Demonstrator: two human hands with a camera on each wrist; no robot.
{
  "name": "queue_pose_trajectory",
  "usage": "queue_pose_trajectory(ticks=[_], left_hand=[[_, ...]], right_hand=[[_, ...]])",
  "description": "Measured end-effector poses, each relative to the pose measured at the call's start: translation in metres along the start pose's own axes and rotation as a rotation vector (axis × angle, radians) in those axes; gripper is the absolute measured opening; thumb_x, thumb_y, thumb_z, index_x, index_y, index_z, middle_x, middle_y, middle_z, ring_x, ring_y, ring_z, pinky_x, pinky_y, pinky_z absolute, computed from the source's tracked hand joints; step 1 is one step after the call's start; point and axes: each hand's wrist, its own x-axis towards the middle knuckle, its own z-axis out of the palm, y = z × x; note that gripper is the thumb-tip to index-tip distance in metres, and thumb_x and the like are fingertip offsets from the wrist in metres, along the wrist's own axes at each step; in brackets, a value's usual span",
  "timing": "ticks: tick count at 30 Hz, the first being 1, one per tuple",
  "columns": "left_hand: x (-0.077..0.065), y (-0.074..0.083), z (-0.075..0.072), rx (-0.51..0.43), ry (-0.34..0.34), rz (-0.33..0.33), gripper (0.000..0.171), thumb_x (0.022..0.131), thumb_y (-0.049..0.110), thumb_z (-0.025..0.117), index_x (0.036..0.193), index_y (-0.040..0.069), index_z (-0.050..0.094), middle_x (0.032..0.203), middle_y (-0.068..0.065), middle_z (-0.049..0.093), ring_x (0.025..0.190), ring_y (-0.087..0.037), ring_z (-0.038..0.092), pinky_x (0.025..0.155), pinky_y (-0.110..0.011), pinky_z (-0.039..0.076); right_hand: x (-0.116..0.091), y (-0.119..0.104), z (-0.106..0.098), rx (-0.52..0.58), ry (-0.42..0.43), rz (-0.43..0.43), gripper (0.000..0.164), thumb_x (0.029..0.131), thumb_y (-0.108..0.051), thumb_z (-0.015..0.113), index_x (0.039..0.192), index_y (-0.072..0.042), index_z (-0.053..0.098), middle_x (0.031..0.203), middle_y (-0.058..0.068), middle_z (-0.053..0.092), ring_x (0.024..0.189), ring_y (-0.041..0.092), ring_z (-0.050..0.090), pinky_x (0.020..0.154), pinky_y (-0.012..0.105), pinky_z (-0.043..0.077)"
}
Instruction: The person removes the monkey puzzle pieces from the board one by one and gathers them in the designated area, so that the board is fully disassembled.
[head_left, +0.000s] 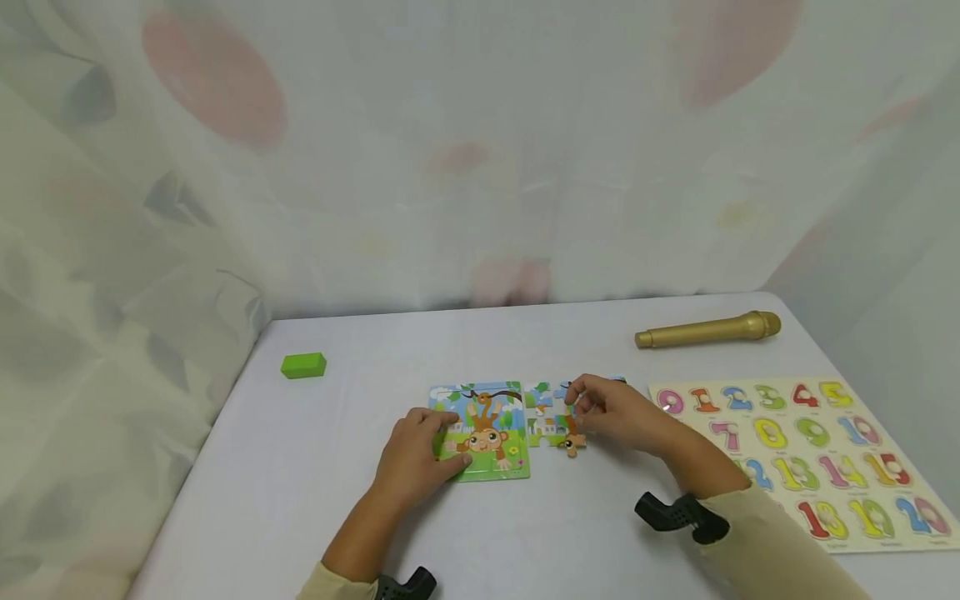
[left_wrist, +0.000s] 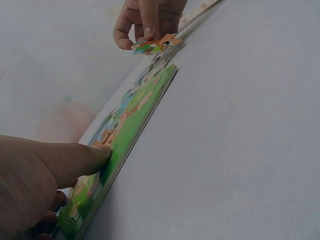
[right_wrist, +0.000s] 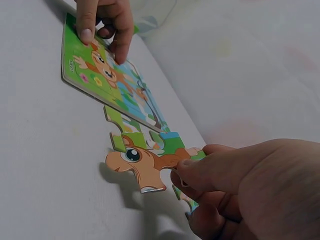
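A square monkey jigsaw puzzle [head_left: 491, 446] with a green border lies on the table. My left hand [head_left: 416, 450] rests on its left part, thumb and index finger spread on the picture; the left wrist view has the thumb [left_wrist: 95, 156] pressing near the front edge. My right hand [head_left: 611, 410] pinches a brown puzzle piece [right_wrist: 142, 167] with a monkey's eye on it between thumb and fingers, raised over the table. Beside the puzzle, partly hidden by that hand, several loose puzzle pieces [head_left: 542, 417] lie together.
At the right lies a number board [head_left: 750, 417] with colourful numerals. A gold microphone [head_left: 708, 330] lies near the back right edge, and a green block [head_left: 303, 365] sits at the far left. Patterned cloth [head_left: 465, 150] hangs behind the white table [head_left: 322, 467].
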Motion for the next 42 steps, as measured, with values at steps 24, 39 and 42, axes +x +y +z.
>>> queue_pose_trajectory(ticks=[24,39,42], left_hand=[[-0.001,0.001,-0.004,-0.006,-0.004,0.001,0.061,0.083,0.037,0.093,0.136,0.014,0.071,0.129,-0.009,0.061,0.117,-0.03,0.057,0.097,-0.049,0.05],[-0.002,0.001,-0.002,-0.012,0.001,-0.003,0.061,0.084,0.037,0.092,0.137,0.015,0.071,0.131,-0.01,0.06,0.116,-0.031,0.056,0.096,-0.049,0.05],[-0.002,0.002,-0.002,-0.01,0.003,0.004,0.061,0.084,0.037,0.092,0.137,0.015,0.071,0.131,-0.01,0.06,0.115,-0.031,0.056,0.095,-0.05,0.05]], right_hand=[[-0.005,0.017,0.002,-0.161,0.166,-0.017,0.023,0.097,-0.007,0.074,0.12,-0.01,0.072,0.093,-0.003,0.065,0.082,0.016,0.056,0.072,0.027,0.046],[-0.009,0.021,0.011,-0.28,0.22,-0.017,0.019,0.099,-0.008,0.075,0.118,-0.011,0.074,0.099,-0.005,0.066,0.086,0.014,0.055,0.077,0.031,0.047],[-0.009,0.02,0.012,-0.298,0.23,-0.024,0.019,0.098,-0.008,0.075,0.117,-0.011,0.075,0.099,-0.005,0.065,0.086,0.014,0.055,0.076,0.031,0.047]])
